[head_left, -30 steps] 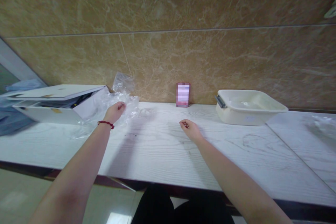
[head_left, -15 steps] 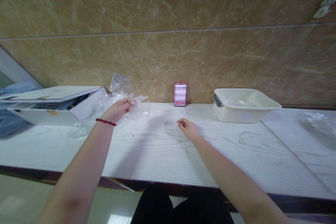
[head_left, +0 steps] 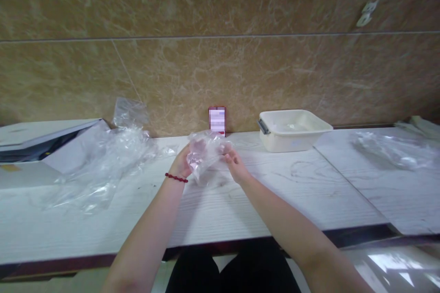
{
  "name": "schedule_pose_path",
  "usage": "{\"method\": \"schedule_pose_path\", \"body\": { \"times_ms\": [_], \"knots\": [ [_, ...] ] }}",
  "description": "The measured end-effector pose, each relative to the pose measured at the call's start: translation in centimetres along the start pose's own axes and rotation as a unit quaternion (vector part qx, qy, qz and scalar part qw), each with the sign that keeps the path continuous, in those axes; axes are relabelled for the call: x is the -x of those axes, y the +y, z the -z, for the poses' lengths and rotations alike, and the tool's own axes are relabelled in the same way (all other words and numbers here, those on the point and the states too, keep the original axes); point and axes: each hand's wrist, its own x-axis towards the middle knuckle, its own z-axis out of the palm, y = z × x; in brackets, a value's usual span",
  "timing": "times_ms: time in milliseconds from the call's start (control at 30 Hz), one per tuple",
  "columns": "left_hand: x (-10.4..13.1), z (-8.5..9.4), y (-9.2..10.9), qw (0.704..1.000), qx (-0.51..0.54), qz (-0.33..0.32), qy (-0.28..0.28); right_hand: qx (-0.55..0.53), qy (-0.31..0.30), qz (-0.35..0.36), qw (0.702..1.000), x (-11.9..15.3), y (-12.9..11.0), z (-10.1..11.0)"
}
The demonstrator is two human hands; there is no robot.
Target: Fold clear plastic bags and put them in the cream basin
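Between my two hands, over the middle of the table, is a crumpled clear plastic bag (head_left: 206,153). My left hand (head_left: 182,160), with a red bracelet at the wrist, grips its left side; the bag partly covers those fingers. The fingers of my right hand (head_left: 235,162) pinch the bag's right edge. Behind the bag, a phone (head_left: 217,120) with a red edge stands upright against the wall, its lower part close to the plastic. More clear bags (head_left: 106,160) lie in a heap to the left of my hands.
A white box (head_left: 25,174) holding dark items is at the far left. A cream plastic bin (head_left: 292,139) with a grey handle clip stands right of the phone. More clear plastic (head_left: 395,151) lies farther right. The marble wall (head_left: 240,68) rises behind the table (head_left: 247,215).
My left hand has moved right from the heap, bringing a clear bag to the middle. My right hand has taken hold of its other side. The view has shifted to the right.
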Motion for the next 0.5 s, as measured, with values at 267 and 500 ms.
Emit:
{"method": "schedule_pose_path", "body": {
  "times_ms": [267, 500],
  "knots": [
    [-1.8, 1.3, -3.0, 0.988, -0.023, -0.093, 0.120, 0.121, 0.118, -0.066, 0.983, -0.7, 0.1, 0.7],
    [-1.9, 3.0, -2.0, 0.957, -0.172, -0.181, 0.146, 0.034, 0.193, -0.067, 0.978, -1.6, -0.6, 2.1]
  ]
}}
